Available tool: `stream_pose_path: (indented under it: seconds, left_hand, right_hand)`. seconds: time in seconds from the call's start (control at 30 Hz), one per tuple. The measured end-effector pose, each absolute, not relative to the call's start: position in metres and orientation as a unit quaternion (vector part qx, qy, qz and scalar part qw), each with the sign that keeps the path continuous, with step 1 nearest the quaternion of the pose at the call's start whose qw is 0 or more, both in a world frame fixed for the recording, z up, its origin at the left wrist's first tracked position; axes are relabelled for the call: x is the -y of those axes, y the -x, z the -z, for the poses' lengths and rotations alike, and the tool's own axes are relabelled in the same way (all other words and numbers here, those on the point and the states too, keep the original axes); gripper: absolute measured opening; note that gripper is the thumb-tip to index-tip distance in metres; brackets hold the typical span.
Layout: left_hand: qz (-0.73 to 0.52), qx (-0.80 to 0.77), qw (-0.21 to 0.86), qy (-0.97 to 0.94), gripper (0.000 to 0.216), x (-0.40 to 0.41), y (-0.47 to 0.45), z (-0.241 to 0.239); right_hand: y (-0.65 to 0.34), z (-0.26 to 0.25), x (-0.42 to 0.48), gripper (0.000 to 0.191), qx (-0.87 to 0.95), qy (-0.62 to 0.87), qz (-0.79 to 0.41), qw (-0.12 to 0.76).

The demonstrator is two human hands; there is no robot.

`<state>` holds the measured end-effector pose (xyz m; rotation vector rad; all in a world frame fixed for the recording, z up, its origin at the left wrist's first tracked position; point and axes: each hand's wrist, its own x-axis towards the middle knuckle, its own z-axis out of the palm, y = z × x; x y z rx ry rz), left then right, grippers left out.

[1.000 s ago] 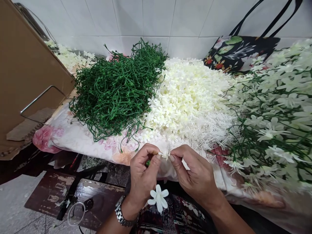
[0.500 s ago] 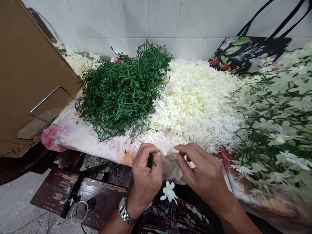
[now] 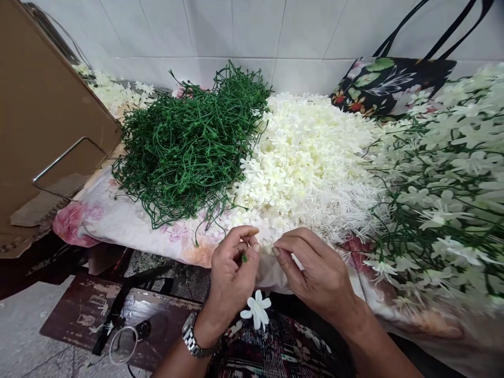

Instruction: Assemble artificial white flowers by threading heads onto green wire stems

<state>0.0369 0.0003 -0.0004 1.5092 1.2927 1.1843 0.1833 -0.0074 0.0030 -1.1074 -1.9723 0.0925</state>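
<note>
My left hand (image 3: 232,273) is curled shut around a thin green stem (image 3: 244,258); a finished white flower (image 3: 256,310) hangs from it below the palm. My right hand (image 3: 315,273) is pinched shut right beside it, thumb and forefinger meeting my left fingertips; what it holds is too small to make out. Both hands hover at the front edge of a floral cloth (image 3: 118,220). Just behind them lies a heap of loose white blossoms (image 3: 303,152), with a tangle of green stems (image 3: 189,147) to its left.
Assembled white-flowered sprigs (image 3: 444,184) are piled at the right. A black floral bag (image 3: 386,86) leans on the tiled wall. A cardboard sheet (image 3: 43,105) with a metal handle stands at the left. A dark worn board (image 3: 118,320) lies on the floor below.
The small white blossom seen between my fingertips earlier is no longer visible. My hands stay together at the cloth's edge, and the hanging flower has swung slightly.
</note>
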Motion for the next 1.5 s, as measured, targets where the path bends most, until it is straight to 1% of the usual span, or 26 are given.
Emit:
stream_pose_path:
  seconds: [0.2,0.33,0.43,0.57,0.6,0.63,0.67,0.73,0.8,0.87,0.93,1.03,1.1,1.23,1.37,1.5]
  left_hand:
    - [-0.44,-0.491,0.392,-0.642,0.016,-0.011,-0.04,-0.008]
    - [-0.437,-0.551,0.342,-0.623,0.017,-0.016,-0.043,-0.004]
    - [-0.428,-0.571,0.323,-0.622,0.015,-0.021,-0.044,0.002]
    - [-0.424,-0.575,0.331,-0.616,0.031,-0.02,-0.041,0.002]
    - [-0.434,-0.577,0.333,-0.606,0.027,-0.018,-0.04,0.0]
    - [-0.443,-0.577,0.341,-0.596,0.018,-0.015,-0.039,-0.003]
    - [-0.443,-0.573,0.36,-0.588,0.009,-0.012,-0.039,-0.006]
    - [-0.417,-0.551,0.452,-0.565,0.022,-0.005,-0.039,-0.011]
    - [-0.375,-0.508,0.582,-0.513,0.03,0.0,-0.042,-0.011]
    - [-0.353,-0.47,0.673,-0.449,0.031,0.003,-0.046,-0.009]
    - [-0.36,-0.46,0.704,-0.404,0.026,0.005,-0.049,-0.005]
    - [-0.374,-0.469,0.699,-0.39,0.017,0.008,-0.052,0.001]
    - [-0.379,-0.471,0.688,-0.401,0.015,0.009,-0.051,0.004]
    - [-0.414,-0.483,0.626,-0.452,0.011,0.006,-0.048,0.005]
    - [-0.448,-0.497,0.551,-0.499,0.009,0.002,-0.047,0.002]
    - [-0.451,-0.527,0.532,-0.486,0.006,0.001,-0.049,-0.001]
  right_hand:
    - [-0.186,-0.001,0.004,0.013,0.805,0.433,-0.005,0.406]
    - [-0.191,-0.002,0.006,0.012,0.786,0.45,0.02,0.424]
    - [-0.199,-0.002,0.007,0.012,0.759,0.482,0.073,0.431]
    - [-0.207,-0.001,0.008,0.012,0.739,0.505,0.139,0.423]
    - [-0.208,-0.001,0.009,0.012,0.74,0.503,0.146,0.422]
    - [-0.209,-0.001,0.011,0.013,0.741,0.499,0.15,0.423]
    - [-0.209,-0.001,0.013,0.014,0.743,0.493,0.154,0.426]
    - [-0.208,0.0,0.019,0.014,0.754,0.471,0.161,0.43]
    - [-0.205,0.001,0.025,0.013,0.777,0.435,0.158,0.427]
    - [-0.203,0.004,0.03,0.012,0.802,0.4,0.146,0.419]
    - [-0.2,0.007,0.033,0.012,0.818,0.381,0.13,0.411]
    - [-0.197,0.012,0.037,0.015,0.824,0.38,0.118,0.404]
    - [-0.198,0.014,0.04,0.014,0.82,0.392,0.105,0.403]
    - [-0.209,0.014,0.049,0.014,0.788,0.458,0.08,0.403]
    - [-0.222,0.011,0.052,0.014,0.731,0.579,0.095,0.348]
    - [-0.224,0.01,0.049,0.017,0.724,0.62,0.07,0.293]
